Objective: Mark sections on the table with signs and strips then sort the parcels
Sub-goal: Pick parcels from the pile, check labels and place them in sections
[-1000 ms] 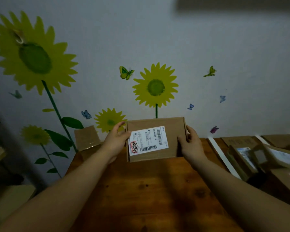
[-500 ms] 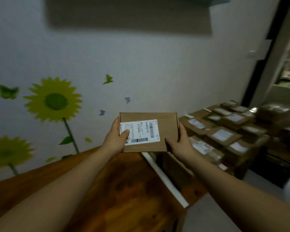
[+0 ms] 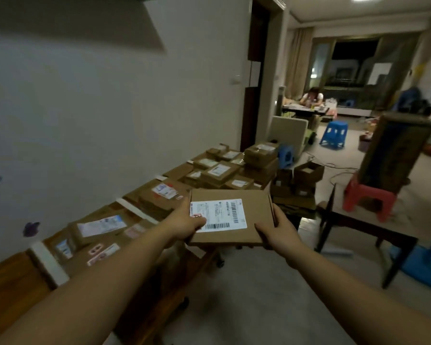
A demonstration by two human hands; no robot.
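I hold a flat brown cardboard parcel [image 3: 253, 220] with a white shipping label in front of me, off the long table's front edge. My left hand [image 3: 184, 224] grips its left edge, thumb on the label. My right hand [image 3: 275, 230] grips its right edge. The wooden table [image 3: 8, 282] runs along the wall at left. White strips [image 3: 49, 263] cross it and split it into sections. Several labelled parcels [image 3: 100, 229] lie flat in those sections, with more stacked at the far end [image 3: 219, 171].
A dark side table [image 3: 363, 227] stands to the right, a red stool [image 3: 370, 197] behind it carrying a large box. Cardboard boxes [image 3: 306, 174] sit on the floor past the table's end. Blue stools and a seated person [image 3: 312, 95] are far back.
My view has swung right, from the sunflower wall to the table's far sections and the room beyond. The parcel has travelled right with both hands still on its edges.
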